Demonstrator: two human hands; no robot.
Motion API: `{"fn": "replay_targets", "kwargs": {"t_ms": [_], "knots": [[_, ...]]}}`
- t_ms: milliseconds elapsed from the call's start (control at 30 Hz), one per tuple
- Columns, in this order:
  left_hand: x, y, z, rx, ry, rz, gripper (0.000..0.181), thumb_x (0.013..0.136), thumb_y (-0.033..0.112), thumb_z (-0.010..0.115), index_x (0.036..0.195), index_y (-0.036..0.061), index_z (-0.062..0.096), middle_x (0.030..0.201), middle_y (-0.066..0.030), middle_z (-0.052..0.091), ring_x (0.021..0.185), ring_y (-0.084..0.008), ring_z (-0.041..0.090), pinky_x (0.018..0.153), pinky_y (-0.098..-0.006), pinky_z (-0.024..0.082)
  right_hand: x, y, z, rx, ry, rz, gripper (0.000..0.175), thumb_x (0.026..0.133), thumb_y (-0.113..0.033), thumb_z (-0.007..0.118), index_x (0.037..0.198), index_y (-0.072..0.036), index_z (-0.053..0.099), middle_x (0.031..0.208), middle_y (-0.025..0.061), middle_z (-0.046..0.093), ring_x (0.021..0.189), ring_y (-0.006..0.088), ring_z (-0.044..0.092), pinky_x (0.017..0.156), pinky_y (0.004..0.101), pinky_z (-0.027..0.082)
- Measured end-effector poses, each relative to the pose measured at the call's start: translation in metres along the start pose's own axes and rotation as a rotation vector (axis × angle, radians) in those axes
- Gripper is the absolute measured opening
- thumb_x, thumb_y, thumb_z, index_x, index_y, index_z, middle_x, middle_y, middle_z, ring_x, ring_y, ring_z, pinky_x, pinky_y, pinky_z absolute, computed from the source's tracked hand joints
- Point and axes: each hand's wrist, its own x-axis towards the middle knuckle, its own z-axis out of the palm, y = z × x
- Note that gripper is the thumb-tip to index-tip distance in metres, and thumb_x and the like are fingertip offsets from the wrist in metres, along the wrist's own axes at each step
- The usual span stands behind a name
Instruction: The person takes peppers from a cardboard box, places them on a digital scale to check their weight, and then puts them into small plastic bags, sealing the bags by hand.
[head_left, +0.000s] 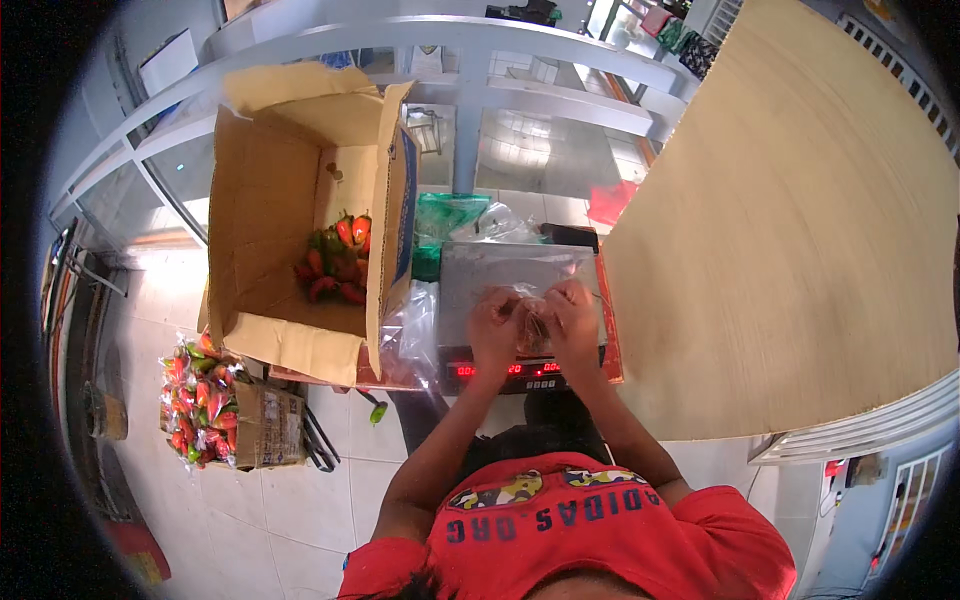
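Both hands are close together over the metal plate (480, 262) of a digital scale, whose red display (514, 370) is lit at the near edge. My left hand (496, 322) and my right hand (571, 319) pinch a clear plastic bag (534, 330) between them. Something reddish-brown shows through the film, but the fingers and glare hide what it is. Left of the scale, an open cardboard box (259, 225) with its flaps spread holds a small heap of red and green peppers (341, 259). Loose clear plastic bags (412, 326) lie between box and scale.
On the floor at left stands a carton (271, 426) heaped with bagged peppers (202, 409). A single green pepper (378, 412) is near the table's front edge. A green plastic bag (450, 214) lies behind the scale. A large wooden board (787, 225) rises at right; a metal railing (469, 112) runs behind.
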Motion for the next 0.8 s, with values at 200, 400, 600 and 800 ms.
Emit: {"fn": "replay_targets", "kwargs": {"t_ms": [200,400,600,800], "knots": [[0.002,0.029,-0.005,-0.152,-0.197,0.102,0.013,0.076,0.008,0.069,0.083,-0.0012,0.063,0.078,-0.0103,0.06,0.069,-0.0191,0.059,0.063,-0.0292,0.045,0.014,0.034,-0.025,0.6,-0.289,0.269,0.023,0.094,-0.018,0.052,0.09,0.003,0.06,0.085,0.006,0.056,0.081,0.0152,0.055,0.075,0.0282,0.044],[0.004,0.049,-0.002,-0.217,-0.284,0.172,0.014,0.077,0.007,0.069,0.084,-0.0025,0.063,0.082,-0.0085,0.06,0.07,-0.0168,0.059,0.063,-0.0278,0.045,0.006,0.068,-0.023,0.97,-0.406,0.426,0.024,0.098,-0.022,0.047,0.1,-0.002,0.059,0.091,-0.0007,0.058,0.085,0.009,0.055,0.077,0.0256,0.045],[-0.001,0.043,0.004,-0.257,-0.336,0.123,0.014,0.074,0.005,0.069,0.087,0.0008,0.063,0.088,-0.0072,0.06,0.077,-0.0179,0.059,0.069,-0.0276,0.047,0.008,0.059,-0.025,1.059,-0.408,0.499,0.022,0.098,-0.022,0.047,0.102,-0.003,0.057,0.089,-0.0002,0.059,0.084,0.0086,0.055,0.076,0.0241,0.046],[0.0,0.042,0.005,-0.237,-0.39,0.026,0.015,0.074,0.005,0.069,0.086,-0.0008,0.062,0.088,-0.0068,0.059,0.077,-0.0158,0.059,0.07,-0.0278,0.047,0.0,0.072,-0.012,1.133,-0.322,0.613,0.021,0.097,-0.023,0.049,0.096,-0.004,0.059,0.084,0.0003,0.061,0.074,0.0077,0.057,0.067,0.0226,0.046]]}}
